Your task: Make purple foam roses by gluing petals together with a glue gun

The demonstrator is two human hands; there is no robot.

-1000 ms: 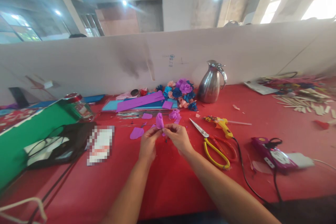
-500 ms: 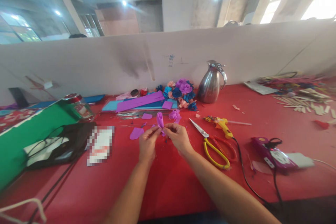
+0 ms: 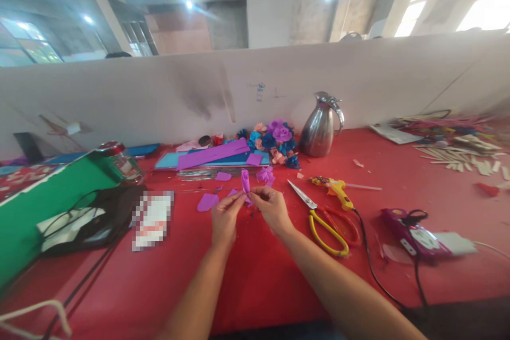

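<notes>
A small rolled piece of purple crepe paper stands upright between my fingertips, its base pinched from both sides. My left hand grips it from the left with thumb and forefinger. From the right, my right hand pinches the same base, the two thumbs almost meeting. Just left of my hands lies a loose purple paper petal, and a smaller purple cutting is behind it. Crumpled purple paper sits just beyond my right hand. The very bottom of the roll is hidden by my fingers.
Scissors and a yellow glue gun lie to the right, its cord running past a purple power strip. Behind are paper flowers, purple strips and a steel jug. A jar stands left.
The purple roll has turned slightly between my fingers and looks a little narrower, shifted slightly right. Both hands keep nearly the same place.
</notes>
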